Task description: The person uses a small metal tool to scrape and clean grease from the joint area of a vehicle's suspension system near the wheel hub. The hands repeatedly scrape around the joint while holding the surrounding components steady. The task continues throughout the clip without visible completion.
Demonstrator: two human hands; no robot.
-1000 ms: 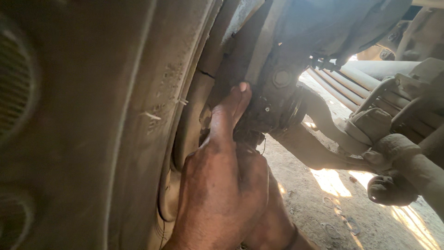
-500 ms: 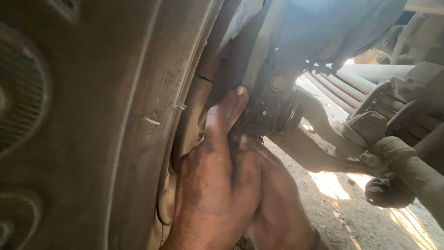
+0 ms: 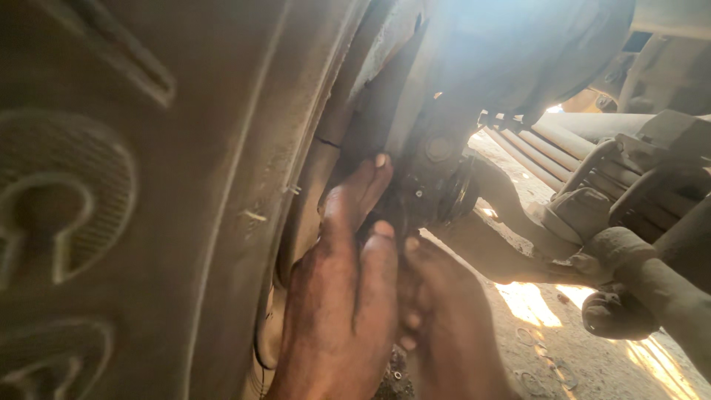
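I am looking under a vehicle, just behind a large dusty tyre (image 3: 148,222). My left hand (image 3: 341,304) reaches up along the tyre's inner side. Its fingers are stretched out and their tips rest on a dark greasy fitting (image 3: 437,189) on the axle end. My right hand (image 3: 452,318) sits close beside it, slightly lower, with its fingers curled against the underside of the same fitting. Both hands are smeared with grease. What the right fingers hold, if anything, is hidden.
A grimy axle beam (image 3: 503,248) runs right from the fitting. Leaf springs (image 3: 533,144) lie behind it, and a thick rod with a ball end (image 3: 629,296) hangs at the right. Below is sunlit dirt ground (image 3: 592,363) with small loose bits.
My right hand has come up from behind the left hand and now lies beside it at the fitting. The view has shifted a little lower and closer.
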